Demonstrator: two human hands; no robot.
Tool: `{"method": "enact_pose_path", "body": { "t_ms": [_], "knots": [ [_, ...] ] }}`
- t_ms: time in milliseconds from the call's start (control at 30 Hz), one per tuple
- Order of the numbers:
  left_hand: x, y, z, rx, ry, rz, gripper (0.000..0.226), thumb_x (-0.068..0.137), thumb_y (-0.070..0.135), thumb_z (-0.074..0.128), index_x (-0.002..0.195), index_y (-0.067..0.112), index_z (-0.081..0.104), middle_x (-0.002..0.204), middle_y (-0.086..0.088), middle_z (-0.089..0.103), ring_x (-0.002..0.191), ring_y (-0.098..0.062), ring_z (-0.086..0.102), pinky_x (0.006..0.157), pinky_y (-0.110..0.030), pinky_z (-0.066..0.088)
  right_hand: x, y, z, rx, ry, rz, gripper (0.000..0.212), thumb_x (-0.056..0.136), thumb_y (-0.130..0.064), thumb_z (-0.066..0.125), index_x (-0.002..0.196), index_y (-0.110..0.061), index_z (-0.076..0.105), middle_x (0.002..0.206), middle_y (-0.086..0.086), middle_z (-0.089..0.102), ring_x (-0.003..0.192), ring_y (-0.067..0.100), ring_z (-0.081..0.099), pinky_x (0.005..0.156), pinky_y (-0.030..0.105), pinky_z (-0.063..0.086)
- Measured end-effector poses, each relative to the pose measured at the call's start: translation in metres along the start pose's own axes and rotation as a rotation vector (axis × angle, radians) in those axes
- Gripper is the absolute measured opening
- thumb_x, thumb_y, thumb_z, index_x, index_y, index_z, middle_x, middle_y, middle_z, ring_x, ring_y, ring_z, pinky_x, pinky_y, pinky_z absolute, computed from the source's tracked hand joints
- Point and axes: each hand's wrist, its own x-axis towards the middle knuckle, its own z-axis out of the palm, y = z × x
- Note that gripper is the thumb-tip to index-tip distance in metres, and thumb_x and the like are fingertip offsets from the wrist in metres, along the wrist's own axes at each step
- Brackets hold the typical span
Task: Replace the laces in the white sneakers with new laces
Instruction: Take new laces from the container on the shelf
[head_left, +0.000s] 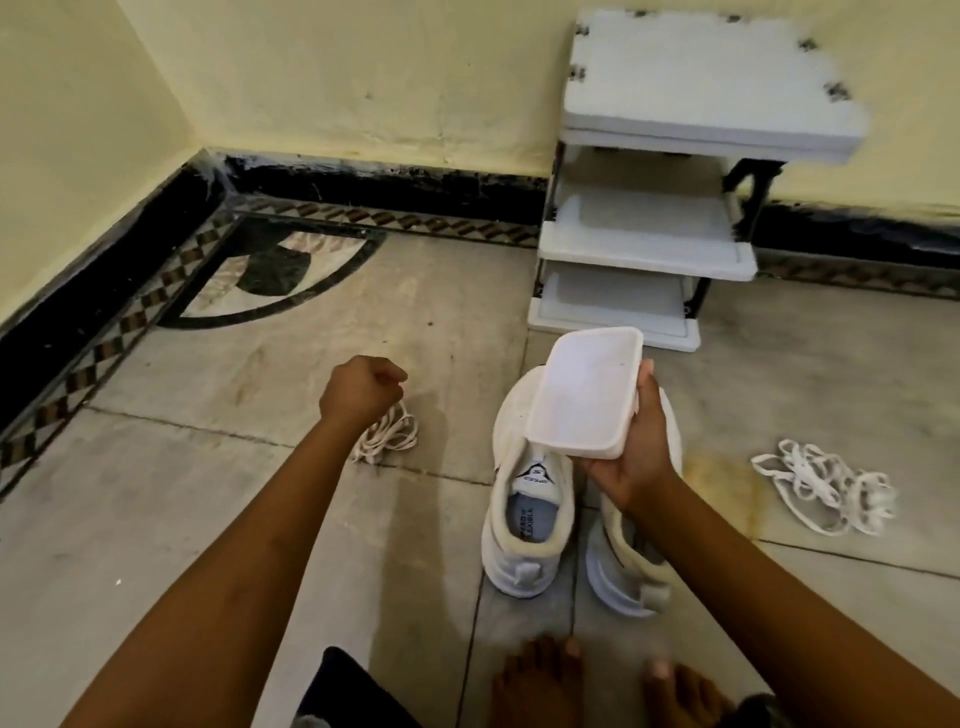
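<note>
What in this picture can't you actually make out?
1. Right sneaker: head view, mostly hidden by the right hand and forearm.
2. Left sneaker: its front and eyelets are covered by the white container.
3. Lace bundle: its upper end is hidden inside the left hand.
4. Insole print: too small to read fully.

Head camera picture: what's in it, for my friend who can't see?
A person's left hand grips a bundle of white laces while the right hand holds a white container above two white sneakers on the floor. Loose laces lie to the right.
</note>
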Motion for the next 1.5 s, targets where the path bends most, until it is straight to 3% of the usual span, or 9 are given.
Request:
{"method": "enact_pose_path", "body": {
  "t_ms": [200, 367, 533, 800, 933, 1067, 1200, 1333, 1500],
  "knots": [
    [-0.035, 0.081, 0.030, -0.255, -0.105, 0.166, 0.017, 0.080, 0.005, 0.066, 0.095, 0.012, 0.072, 0.093, -0.011, 0.069, 0.094, -0.032, 0.064, 0.084, -0.039, 0.053, -0.053, -0.038, -0.022, -0.046, 0.082, -0.081, 0.061, 0.090, -0.065, 0.027, 0.120, -0.022, 0.057, 0.095, 0.003, 0.072, 0.085, 0.022, 0.068, 0.073, 0.038, 0.055],
    [-0.074, 0.151, 0.060, -0.312, -0.204, 0.310, 0.018, 0.079, 0.002, 0.065, 0.094, 0.008, 0.072, 0.089, -0.010, 0.069, 0.089, -0.026, 0.065, 0.080, -0.036, 0.054, -0.087, -0.077, -0.049, -0.029, 0.088, -0.186, 0.061, 0.091, -0.065, 0.025, 0.125, -0.023, 0.053, 0.097, 0.004, 0.072, 0.085, 0.022, 0.069, 0.069, 0.037, 0.058],
    [-0.104, 0.200, 0.102, -0.262, -0.354, 0.329, 0.016, 0.078, -0.003, 0.062, 0.091, 0.003, 0.070, 0.078, -0.013, 0.065, 0.059, -0.015, 0.061, 0.070, -0.035, 0.055, -0.100, -0.100, -0.087, 0.058, 0.167, -0.220, 0.062, 0.091, -0.064, 0.030, 0.135, -0.024, 0.046, 0.105, 0.004, 0.067, 0.093, 0.025, 0.064, 0.063, 0.034, 0.057],
    [-0.123, 0.260, 0.200, -0.121, -0.608, 0.288, 0.022, 0.080, -0.001, 0.061, 0.101, 0.002, 0.066, 0.079, -0.009, 0.062, 0.059, -0.018, 0.059, 0.065, -0.031, 0.056, -0.116, -0.142, -0.172, 0.105, 0.268, -0.329, 0.064, 0.091, -0.064, 0.029, 0.133, -0.020, 0.049, 0.115, 0.011, 0.065, 0.104, 0.031, 0.063, 0.072, 0.041, 0.055],
    [-0.126, 0.280, 0.252, -0.053, -0.686, 0.197, 0.038, 0.083, 0.025, 0.068, 0.117, 0.010, 0.058, 0.105, -0.009, 0.059, 0.078, -0.024, 0.064, 0.068, -0.033, 0.056, -0.126, -0.151, -0.213, 0.120, 0.334, -0.349, 0.059, 0.092, -0.063, 0.029, 0.128, -0.022, 0.052, 0.094, 0.002, 0.072, 0.082, 0.020, 0.070, 0.059, 0.033, 0.056],
    [-0.124, 0.304, 0.309, 0.175, -0.699, 0.211, 0.073, 0.081, 0.055, 0.059, 0.137, 0.013, 0.035, 0.135, -0.013, 0.047, 0.117, -0.031, 0.052, 0.093, -0.037, 0.048, -0.129, -0.153, -0.243, 0.132, 0.388, -0.358, 0.060, 0.090, -0.065, 0.029, 0.125, -0.024, 0.054, 0.095, 0.000, 0.072, 0.082, 0.019, 0.070, 0.059, 0.033, 0.056],
    [-0.127, 0.329, 0.347, 0.370, -0.607, 0.241, 0.082, 0.076, 0.068, 0.054, 0.137, 0.021, 0.028, 0.135, -0.015, 0.037, 0.121, -0.033, 0.046, 0.095, -0.037, 0.042, -0.127, -0.150, -0.258, 0.138, 0.414, -0.354, 0.056, 0.089, -0.066, 0.028, 0.116, -0.028, 0.059, 0.096, -0.001, 0.073, 0.084, 0.018, 0.071, 0.060, 0.034, 0.056],
    [-0.130, 0.344, 0.371, 0.562, -0.483, 0.452, 0.067, 0.082, 0.058, 0.054, 0.134, 0.024, 0.031, 0.133, -0.013, 0.036, 0.121, -0.030, 0.040, 0.084, -0.033, 0.036, -0.124, -0.148, -0.269, 0.150, 0.408, -0.348, 0.057, 0.089, -0.066, 0.029, 0.118, -0.027, 0.059, 0.099, 0.001, 0.072, 0.087, 0.019, 0.070, 0.064, 0.035, 0.057],
    [-0.136, 0.347, 0.383, 0.509, -0.482, 0.583, 0.045, 0.093, 0.034, 0.047, 0.134, 0.020, 0.036, 0.141, -0.016, 0.028, 0.118, -0.033, 0.040, 0.086, -0.036, 0.039, -0.124, -0.146, -0.276, 0.176, 0.400, -0.348, 0.056, 0.089, -0.064, 0.031, 0.119, -0.025, 0.058, 0.100, 0.003, 0.071, 0.087, 0.020, 0.070, 0.064, 0.036, 0.058]
  ]
}}
